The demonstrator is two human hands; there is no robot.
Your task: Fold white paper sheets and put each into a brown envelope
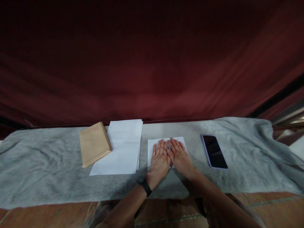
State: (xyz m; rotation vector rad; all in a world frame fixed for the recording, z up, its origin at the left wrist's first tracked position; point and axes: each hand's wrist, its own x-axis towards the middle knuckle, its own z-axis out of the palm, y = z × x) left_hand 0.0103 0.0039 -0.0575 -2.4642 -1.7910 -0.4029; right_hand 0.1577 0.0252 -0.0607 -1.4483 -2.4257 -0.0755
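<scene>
Fingers (161, 147) straight and released, gripping nothing, a person's left hand (159, 163) and right hand (181, 158) pressed palms down, side by side, on a small white sheet of paper (150, 147) lying near the middle of a cloth-draped desk (198, 180). A black wristband (144, 186) circled the left wrist.

Just left of the sheet lay a stack of larger white paper (122, 155), its edges slightly out of line. A slanted pile of tan envelopes (93, 144) overlapped its left side, while a smartphone (215, 152) lay apart from the right hand, farther to the right.

A grey cloth (42, 167) ran the length of the desk. Behind it rose a deep red fabric backdrop (152, 72), darkening toward the top, with a dark bar (279, 96) slanting across at right. Terracotta floor tiles (54, 217) with paler joints showed below.

The cloth looked soft and napped, rumpled at both ends and smoother under the paper. The larger sheets were matte, with a faint crease across the middle; the envelopes were squarish and layered. The phone was a rounded rectangle, its glossy black screen rimmed by a lilac case.
</scene>
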